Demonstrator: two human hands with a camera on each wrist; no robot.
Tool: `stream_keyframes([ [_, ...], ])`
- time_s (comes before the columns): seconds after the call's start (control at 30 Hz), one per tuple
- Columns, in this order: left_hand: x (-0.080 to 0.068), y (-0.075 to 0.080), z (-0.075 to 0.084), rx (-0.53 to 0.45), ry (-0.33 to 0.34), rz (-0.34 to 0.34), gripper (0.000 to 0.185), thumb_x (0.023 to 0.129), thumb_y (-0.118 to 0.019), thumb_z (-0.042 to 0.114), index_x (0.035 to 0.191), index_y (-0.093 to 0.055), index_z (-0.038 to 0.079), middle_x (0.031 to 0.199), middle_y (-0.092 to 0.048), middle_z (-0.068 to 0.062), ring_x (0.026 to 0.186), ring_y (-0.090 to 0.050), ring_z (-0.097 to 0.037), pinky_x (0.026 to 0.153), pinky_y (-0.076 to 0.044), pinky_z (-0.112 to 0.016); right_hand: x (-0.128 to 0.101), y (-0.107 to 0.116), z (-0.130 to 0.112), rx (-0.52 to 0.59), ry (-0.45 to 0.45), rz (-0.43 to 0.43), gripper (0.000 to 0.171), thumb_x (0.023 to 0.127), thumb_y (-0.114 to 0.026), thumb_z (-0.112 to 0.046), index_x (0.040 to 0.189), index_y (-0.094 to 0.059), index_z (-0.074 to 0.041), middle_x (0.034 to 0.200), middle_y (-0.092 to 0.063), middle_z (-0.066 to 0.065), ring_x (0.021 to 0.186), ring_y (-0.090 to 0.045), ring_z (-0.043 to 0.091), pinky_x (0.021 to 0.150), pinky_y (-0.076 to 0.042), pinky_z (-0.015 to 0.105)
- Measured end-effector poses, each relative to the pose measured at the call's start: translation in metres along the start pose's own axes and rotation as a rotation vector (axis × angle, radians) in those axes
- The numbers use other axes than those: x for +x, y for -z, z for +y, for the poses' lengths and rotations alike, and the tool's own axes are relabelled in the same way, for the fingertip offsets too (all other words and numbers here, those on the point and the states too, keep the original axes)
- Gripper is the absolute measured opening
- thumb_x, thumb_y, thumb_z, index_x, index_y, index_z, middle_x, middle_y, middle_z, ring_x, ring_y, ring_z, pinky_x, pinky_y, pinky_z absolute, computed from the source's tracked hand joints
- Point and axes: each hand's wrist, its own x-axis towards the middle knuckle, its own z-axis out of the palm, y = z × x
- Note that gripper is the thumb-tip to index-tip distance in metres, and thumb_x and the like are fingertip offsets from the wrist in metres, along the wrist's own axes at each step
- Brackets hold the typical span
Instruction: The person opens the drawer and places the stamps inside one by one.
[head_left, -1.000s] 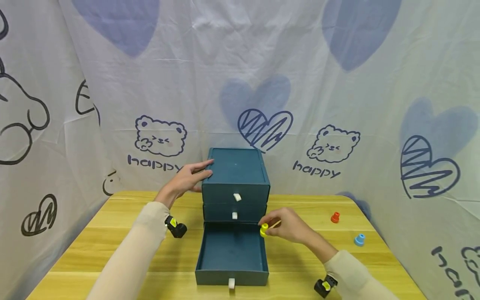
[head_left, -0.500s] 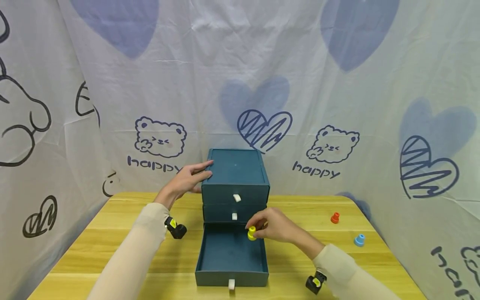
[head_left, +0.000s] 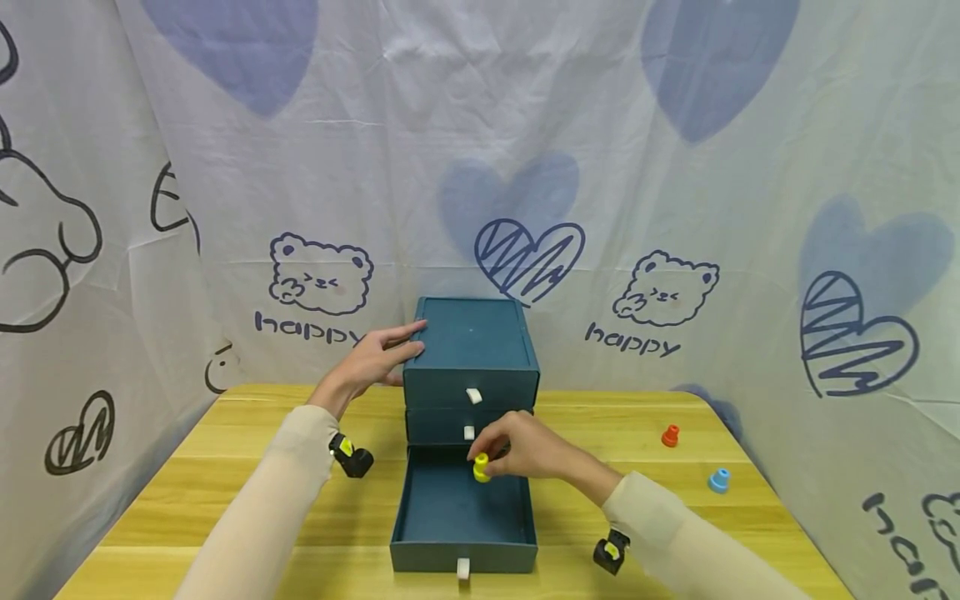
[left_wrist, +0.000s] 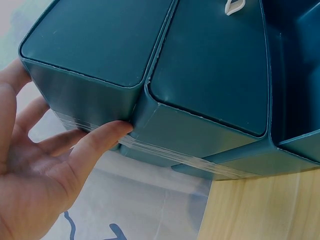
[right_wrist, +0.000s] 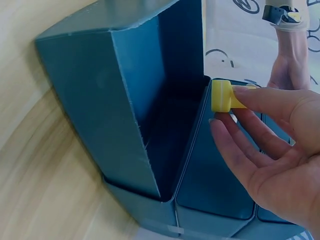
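Observation:
A dark teal drawer cabinet [head_left: 472, 337] stands on the table, its bottom drawer [head_left: 463, 557] pulled out and the drawers above it closed. My left hand [head_left: 369, 362] rests on the cabinet's left side and top edge; in the left wrist view its spread fingers and thumb touch the side wall. With thumb and fingers, my right hand [head_left: 528, 447] pinches a small yellow stepped peg [head_left: 481, 468] above the open drawer. The right wrist view shows the wide end of the yellow peg [right_wrist: 221, 96] jutting past the fingertips. The drawer's visible floor is bare.
On the right of the wooden table [head_left: 600, 533] stand a small red peg [head_left: 671, 435] and a light blue peg [head_left: 719, 480]. A printed cloth [head_left: 405, 167] hangs close behind the cabinet. White pull tabs stick out from the drawer fronts.
My right hand has carried the yellow peg leftward, from the drawer's right edge to over its middle. The left hand stays on the cabinet.

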Motion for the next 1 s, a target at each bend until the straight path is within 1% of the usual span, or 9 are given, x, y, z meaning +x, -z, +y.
stream_keyframes([
  [0.13,0.000,0.000,0.000,0.002,-0.004,-0.002,0.061,0.106,-0.057,0.038,0.162,-0.035,0.025,0.172,-0.024,-0.012,0.154,-0.032,-0.041,0.107,-0.051,-0.061,0.007,-0.002,-0.003,0.005,0.026,-0.026,0.020,0.088,-0.080,-0.003,0.107,-0.080,-0.004,0.105,-0.080,0.007,0.084,-0.070,0.005,0.081,-0.060,0.016],
  [0.33,0.000,0.000,0.000,0.008,-0.005,-0.008,0.062,0.107,-0.057,0.038,0.163,-0.035,0.024,0.172,-0.023,-0.013,0.155,-0.032,-0.042,0.107,-0.050,-0.062,0.017,-0.006,-0.007,0.034,0.046,-0.058,0.021,0.087,-0.080,-0.002,0.108,-0.080,-0.003,0.107,-0.080,0.009,0.087,-0.073,0.006,0.081,-0.060,0.016],
  [0.5,0.000,0.000,0.000,0.013,0.000,-0.009,0.062,0.107,-0.056,0.039,0.163,-0.034,0.024,0.172,-0.024,-0.013,0.154,-0.032,-0.042,0.108,-0.048,-0.065,0.023,-0.009,-0.010,0.032,0.046,-0.091,0.022,0.087,-0.081,-0.002,0.108,-0.080,-0.004,0.106,-0.080,0.008,0.086,-0.072,0.004,0.081,-0.058,0.013],
  [0.67,-0.001,0.001,0.001,0.005,-0.002,-0.015,0.062,0.107,-0.057,0.038,0.163,-0.034,0.024,0.172,-0.024,-0.013,0.154,-0.032,-0.042,0.109,-0.047,-0.065,0.028,-0.011,-0.013,0.031,0.050,-0.123,0.022,0.088,-0.080,-0.003,0.109,-0.080,-0.004,0.108,-0.080,0.008,0.086,-0.071,0.004,0.080,-0.058,0.012],
  [0.9,0.000,0.001,-0.001,-0.001,-0.010,-0.016,0.062,0.107,-0.057,0.038,0.163,-0.035,0.025,0.172,-0.024,-0.013,0.155,-0.032,-0.041,0.108,-0.048,-0.064,0.037,-0.014,-0.015,0.023,0.074,-0.157,0.020,0.088,-0.080,-0.004,0.108,-0.081,-0.009,0.106,-0.080,0.006,0.087,-0.072,0.003,0.080,-0.058,0.013],
  [1.0,0.000,0.001,-0.001,-0.003,-0.012,-0.016,0.062,0.107,-0.057,0.038,0.163,-0.035,0.025,0.172,-0.024,-0.013,0.154,-0.032,-0.041,0.108,-0.049,-0.064,0.040,-0.015,-0.017,0.017,0.073,-0.180,0.020,0.089,-0.080,-0.004,0.109,-0.081,-0.007,0.107,-0.080,0.006,0.087,-0.071,0.002,0.081,-0.057,0.012],
])
